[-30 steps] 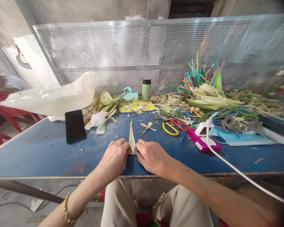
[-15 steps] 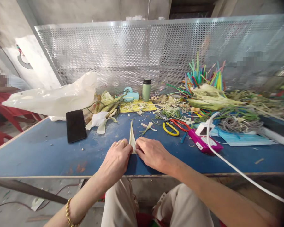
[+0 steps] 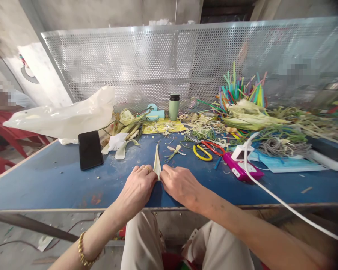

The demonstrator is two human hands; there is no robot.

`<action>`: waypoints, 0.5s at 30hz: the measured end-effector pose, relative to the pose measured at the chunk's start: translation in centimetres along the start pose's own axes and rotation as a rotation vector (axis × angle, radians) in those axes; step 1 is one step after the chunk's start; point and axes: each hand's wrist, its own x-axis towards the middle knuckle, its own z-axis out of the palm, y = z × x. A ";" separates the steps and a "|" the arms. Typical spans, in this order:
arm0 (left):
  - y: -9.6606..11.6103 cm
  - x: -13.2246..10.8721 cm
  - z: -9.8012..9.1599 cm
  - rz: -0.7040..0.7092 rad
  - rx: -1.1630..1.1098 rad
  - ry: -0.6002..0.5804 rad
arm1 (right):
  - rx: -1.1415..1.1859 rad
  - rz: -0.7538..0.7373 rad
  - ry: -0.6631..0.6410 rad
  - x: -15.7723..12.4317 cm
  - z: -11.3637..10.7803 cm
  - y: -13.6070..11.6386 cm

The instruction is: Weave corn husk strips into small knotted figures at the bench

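Note:
A pale, pointed strip of corn husk lies on the blue tabletop near its front edge, its narrow tip pointing away from me. My left hand is closed on its left edge, fingers curled and rings showing. On the opposite edge my right hand pinches it, thumb and fingers together. The fingertips of both hands are partly hidden. Just beyond my right hand rests a small tied piece of husk. Scissors with red and yellow handles lie farther right.
A black phone and a plastic bag are at left. A green tumbler stands at the back before a perforated metal screen. At right are a magenta power adapter, a white cable, husk heaps and a blue mask.
Both hands keep their hold on the husk strip. My right hand has shifted very slightly left; otherwise the layout on the table looks the same.

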 end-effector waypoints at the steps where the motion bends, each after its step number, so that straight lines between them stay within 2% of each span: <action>1: -0.1 0.1 0.1 -0.001 -0.007 0.000 | -0.001 0.015 -0.014 0.2 -0.1 0.0; 10: -1.0 1.6 -0.4 -0.117 -0.202 -0.078 | 0.201 0.070 -0.047 1.2 -1.6 1.1; 15: -1.1 2.2 -0.6 -0.151 -0.150 -0.096 | 0.303 0.121 -0.065 1.7 -1.1 1.9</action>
